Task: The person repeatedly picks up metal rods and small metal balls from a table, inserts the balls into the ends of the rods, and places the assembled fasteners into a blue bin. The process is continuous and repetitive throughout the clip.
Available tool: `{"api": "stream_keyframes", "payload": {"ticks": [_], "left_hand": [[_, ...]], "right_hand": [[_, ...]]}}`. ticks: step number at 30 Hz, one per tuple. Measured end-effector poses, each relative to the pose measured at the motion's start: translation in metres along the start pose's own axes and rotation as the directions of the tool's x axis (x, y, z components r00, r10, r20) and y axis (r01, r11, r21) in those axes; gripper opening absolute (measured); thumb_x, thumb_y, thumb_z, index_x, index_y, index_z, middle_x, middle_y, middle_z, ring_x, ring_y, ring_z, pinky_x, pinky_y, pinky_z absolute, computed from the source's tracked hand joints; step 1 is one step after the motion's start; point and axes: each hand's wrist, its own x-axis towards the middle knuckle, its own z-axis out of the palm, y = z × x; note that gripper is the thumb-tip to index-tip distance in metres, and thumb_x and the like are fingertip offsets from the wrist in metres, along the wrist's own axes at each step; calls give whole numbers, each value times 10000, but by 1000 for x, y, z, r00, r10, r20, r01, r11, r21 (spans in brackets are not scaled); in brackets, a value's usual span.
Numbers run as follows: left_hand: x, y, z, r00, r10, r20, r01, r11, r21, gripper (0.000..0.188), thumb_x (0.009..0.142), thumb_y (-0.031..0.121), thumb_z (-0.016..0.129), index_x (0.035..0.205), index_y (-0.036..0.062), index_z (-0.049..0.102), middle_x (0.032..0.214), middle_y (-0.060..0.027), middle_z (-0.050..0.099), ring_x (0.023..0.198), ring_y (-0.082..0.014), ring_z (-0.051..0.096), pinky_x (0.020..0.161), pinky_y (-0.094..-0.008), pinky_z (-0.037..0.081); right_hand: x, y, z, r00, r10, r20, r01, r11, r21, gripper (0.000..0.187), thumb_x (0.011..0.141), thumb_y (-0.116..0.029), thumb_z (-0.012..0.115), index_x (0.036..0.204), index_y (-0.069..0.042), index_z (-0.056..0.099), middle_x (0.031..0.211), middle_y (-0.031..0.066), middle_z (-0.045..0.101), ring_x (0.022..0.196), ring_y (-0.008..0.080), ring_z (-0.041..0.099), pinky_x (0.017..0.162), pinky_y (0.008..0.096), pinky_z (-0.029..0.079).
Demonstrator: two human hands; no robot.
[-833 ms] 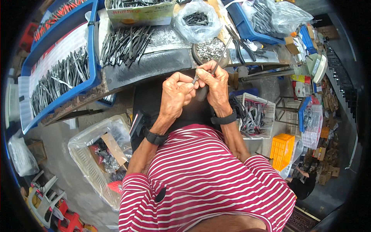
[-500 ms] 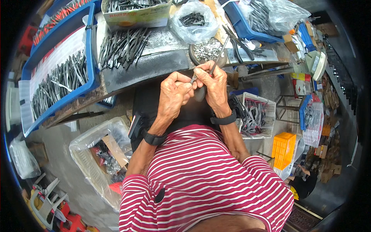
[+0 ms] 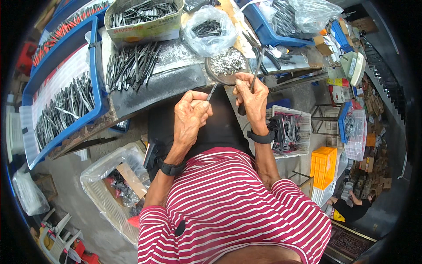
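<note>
Over the near edge of the bench, my left hand (image 3: 190, 115) is closed, pinching a slim dark metal piece (image 3: 212, 91) whose tip points up toward the round dish. My right hand (image 3: 252, 97) is wrapped round a thin-shafted tool (image 3: 262, 59); its shaft points away from me and its dark rounded handle end shows below the fingers. The two hands are a short way apart. Just beyond them stands the round dish (image 3: 210, 70), full of small silvery bits. Black-handled pliers (image 3: 273, 60) lie to its right.
A pile of dark metal strips (image 3: 134, 66) lies left on the bench, below a carton (image 3: 145, 35) of similar pieces. A clear bag (image 3: 198, 44) and blue trays (image 3: 102, 94) hold more. Crates (image 3: 99, 193) flank me on the floor. At lower right is another person (image 3: 354, 209).
My hands have come apart: the right moved right and the left slightly left and down. The metal piece and tool, close together before, are now separated. The view has shifted slightly.
</note>
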Motion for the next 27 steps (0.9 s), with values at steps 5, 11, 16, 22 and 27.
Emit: {"api": "stream_keyframes", "payload": {"ticks": [5,11,16,22,27], "left_hand": [[0,2,-2,999,28,-31,-28,1000,2,138,846,25,518,972,-23,491,666,-40,546,493,-23,387,410,-149,282],[-1,2,0,998,59,-35,-57,997,55,123,848,35,521,959,-17,506,670,-30,548,504,-24,395,426,-155,292],[0,2,0,998,47,-33,-44,996,82,120,844,39,520,950,-17,512,666,-25,546,511,-25,399,433,-159,299],[2,0,0,999,39,-27,-37,996,83,125,840,39,519,951,-19,509,662,-28,544,503,-23,393,431,-160,294],[3,-1,-1,999,42,-25,-40,996,75,127,840,37,521,954,-18,509,663,-30,544,497,-22,389,430,-160,291]], "right_hand": [[4,1,1,973,-229,18,215,880,-423,206,776,-74,635,954,26,607,726,79,568,615,144,557,581,292,457],[7,0,-10,938,-337,80,319,750,-579,265,720,-125,694,950,-5,637,820,106,521,713,240,553,632,325,449],[13,8,-9,886,-437,154,422,624,-658,299,724,-184,714,977,-36,656,803,92,483,752,213,490,659,329,407],[10,10,-5,863,-471,184,453,559,-694,290,710,-189,716,947,-34,652,833,123,456,768,267,493,670,356,414],[8,9,-3,851,-487,197,483,578,-658,253,703,-154,713,911,-27,643,829,115,465,764,257,496,668,356,414]]}}
